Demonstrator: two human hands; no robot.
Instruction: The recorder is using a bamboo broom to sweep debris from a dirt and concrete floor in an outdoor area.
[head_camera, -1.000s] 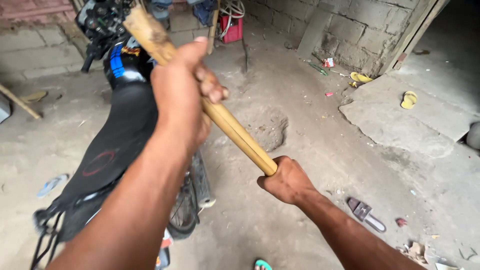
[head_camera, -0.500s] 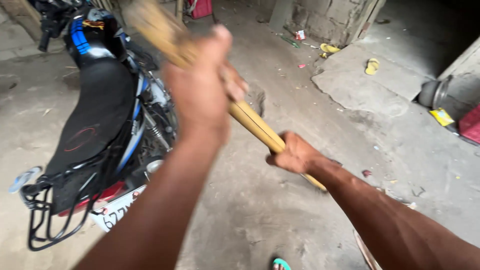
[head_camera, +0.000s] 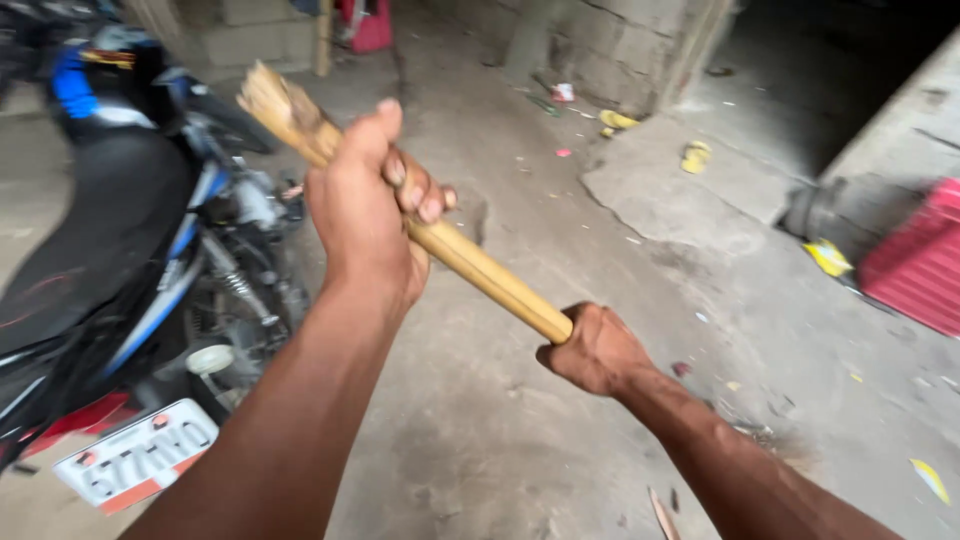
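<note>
A long, pale-yellow wooden pole (head_camera: 470, 265) with a frayed, splintered top end is held slantwise across the middle of the view, its rough tip toward 11 o'clock and its lower end toward 5 o'clock. The left hand (head_camera: 365, 215) is wrapped fully around the upper part, just below the frayed tip, in a tight grip. The right hand (head_camera: 592, 350) is closed over the lower end, so that the pole's butt is hidden inside the fist.

The pole is judged stiff and solid, fairly light for its length, with a smooth middle that could slip and a splintery tip best avoided. The two spaced holds seem well placed for control.

At 9 o'clock a black and blue motorcycle (head_camera: 120, 230) is parked on the dusty concrete floor (head_camera: 500, 440); a red crate-like box (head_camera: 915, 265) is seen at 3 o'clock.
</note>
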